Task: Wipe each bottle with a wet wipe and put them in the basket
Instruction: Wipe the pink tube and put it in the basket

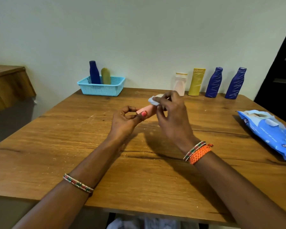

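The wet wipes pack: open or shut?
Open. The blue wet wipes pack lies flat on the table, its top flap lifted with a white wipe showing.

Setting: a room in a home. My hands work over a worn wooden table (56, 146) set against a plain pale wall (139, 30). Beyond my left hand (124, 121) stands a light-blue plastic basket (101, 90); beyond my right hand (170, 116), a row of toiletry bottles (213, 82). Right of that hand lies a wet-wipe pack (269, 134). Wooden furniture (8, 83) stands far left.
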